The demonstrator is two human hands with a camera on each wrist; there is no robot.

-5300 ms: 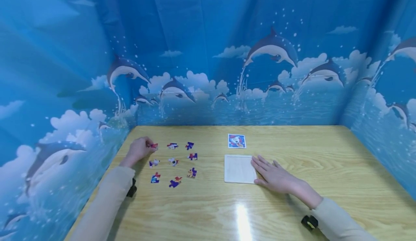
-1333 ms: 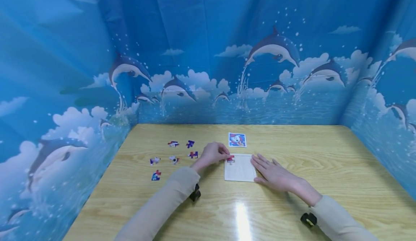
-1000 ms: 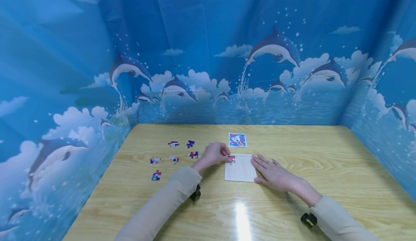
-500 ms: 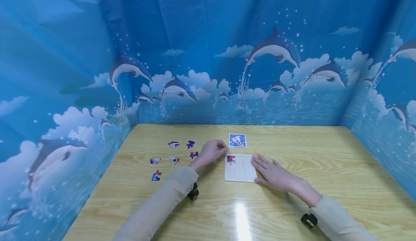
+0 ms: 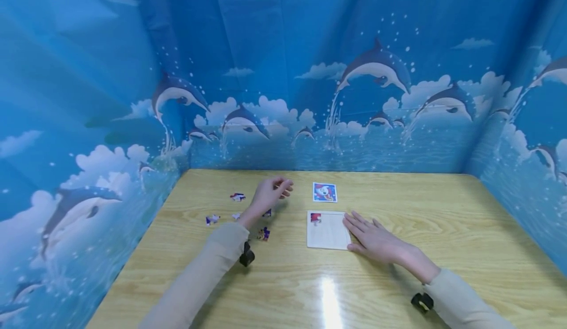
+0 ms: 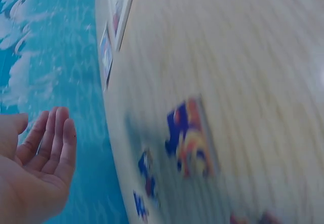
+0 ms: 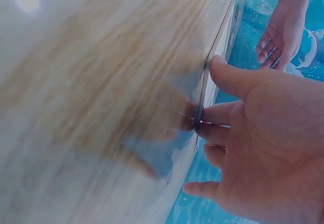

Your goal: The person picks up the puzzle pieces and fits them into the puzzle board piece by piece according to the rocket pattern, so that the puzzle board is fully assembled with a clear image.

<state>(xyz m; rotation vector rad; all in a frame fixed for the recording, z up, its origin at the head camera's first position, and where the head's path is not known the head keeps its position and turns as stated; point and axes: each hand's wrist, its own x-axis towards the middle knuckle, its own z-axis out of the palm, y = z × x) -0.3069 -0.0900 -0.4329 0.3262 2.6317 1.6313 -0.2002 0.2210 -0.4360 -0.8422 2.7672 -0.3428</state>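
My left hand [image 5: 267, 194] hangs over the table's back left area, fingers loosely bent and nothing in them; the left wrist view shows its bare palm. Under and around that arm lie loose jigsaw pieces, among them a purple and orange one [image 5: 264, 234], a red and white one [image 5: 237, 197] and a white and purple one [image 5: 212, 219]; the arm hides others. My right hand [image 5: 374, 240] rests with straight fingers on the right edge of a pale square puzzle tray [image 5: 328, 235]. A red and white piece [image 5: 316, 217] sits in the tray's upper left corner.
Behind the tray lies a small picture card [image 5: 325, 192] with a white cartoon figure on blue and red. The wooden table [image 5: 421, 196] meets a blue dolphin-print curtain [image 5: 283, 63] at its back and both sides.
My left hand took the red and white piece from the far left, set it in the tray's corner, let go and moved back left. The right hand stayed at the tray.
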